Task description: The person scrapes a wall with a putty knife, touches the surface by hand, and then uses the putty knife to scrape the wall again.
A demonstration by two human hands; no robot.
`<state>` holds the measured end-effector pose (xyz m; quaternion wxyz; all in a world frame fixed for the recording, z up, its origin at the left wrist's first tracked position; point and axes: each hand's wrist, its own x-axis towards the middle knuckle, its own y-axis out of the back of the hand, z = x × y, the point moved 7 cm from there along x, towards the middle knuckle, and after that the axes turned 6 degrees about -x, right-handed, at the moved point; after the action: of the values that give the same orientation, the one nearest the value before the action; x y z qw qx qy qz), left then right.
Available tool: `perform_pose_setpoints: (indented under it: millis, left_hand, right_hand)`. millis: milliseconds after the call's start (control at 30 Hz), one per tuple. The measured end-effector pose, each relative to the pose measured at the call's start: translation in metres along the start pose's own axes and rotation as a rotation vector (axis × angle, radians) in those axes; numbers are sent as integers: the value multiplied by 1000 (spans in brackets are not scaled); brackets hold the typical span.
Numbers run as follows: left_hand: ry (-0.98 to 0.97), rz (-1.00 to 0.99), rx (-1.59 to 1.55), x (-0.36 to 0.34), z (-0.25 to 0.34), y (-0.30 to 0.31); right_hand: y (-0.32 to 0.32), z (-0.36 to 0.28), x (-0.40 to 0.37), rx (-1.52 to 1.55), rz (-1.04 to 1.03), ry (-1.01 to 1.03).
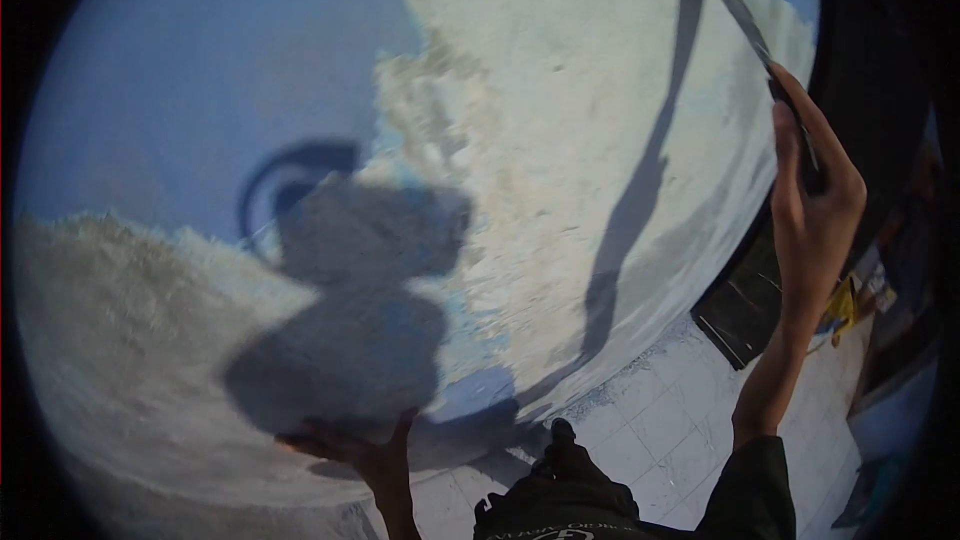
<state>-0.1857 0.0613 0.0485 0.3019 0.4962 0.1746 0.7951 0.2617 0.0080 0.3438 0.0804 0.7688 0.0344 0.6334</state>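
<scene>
In the head view, my right hand point(815, 175) grips the dark handle of a paint scraper point(738, 10). Its blade reaches up and left, with the tip at the wall near the top, where some blue paint borders a bare whitish patch. My left hand point(365, 450) is low at the wall point(540, 140), fingers spread, in the shadow of my body; it seems to rest on the surface. Blue paint point(220, 70) covers the upper left of the wall, with a ragged edge against the rough grey and white plaster.
My shadow falls across the wall's middle. White floor tiles point(660, 430) with blue flecks lie below, beside my shoe point(562, 430). A dark panel point(740, 320) stands at the wall's right edge. Farther right are a yellow object point(842, 310) and blurred items.
</scene>
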Motion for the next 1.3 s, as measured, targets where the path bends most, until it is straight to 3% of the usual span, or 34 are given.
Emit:
perform_pose_setpoints:
  millis: [133, 200, 267, 333, 400, 600, 767, 933, 1067, 1100, 1300]
  left_hand:
    - [55, -26, -231, 4, 5, 0]
    - [-35, -21, -235, 7, 16, 2]
    - [-73, -11, -238, 2, 12, 5]
    - [-90, 10, -302, 1, 9, 0]
    - [-114, 27, -216, 3, 11, 1]
    - [-141, -9, -110, 1, 14, 1]
    - [-129, -23, -80, 4, 14, -4]
    - [-142, -26, -78, 7, 20, -1]
    - [-133, -18, -59, 6, 14, 0]
    - [-129, -20, -64, 6, 15, -1]
    - [-108, 28, -105, 4, 13, 0]
  right_hand:
    - [0, 1, 1, -85, 52, 71]
    - [-3, 9, 14, -25, 37, 75]
    - [-1, 28, 1, -231, -70, 199]
    - [-4, 39, -21, -250, -162, 233]
    - [-10, 49, -26, -169, -148, 246]
    - [5, -22, 7, -74, -14, 183]
    - [-8, -16, -2, 86, 101, 157]
    - [-5, -18, -6, -8, 32, 266]
    - [-12, -17, 14, -78, 95, 325]
    - [-10, -20, 19, -10, 84, 246]
    - [0, -22, 11, -46, 79, 231]
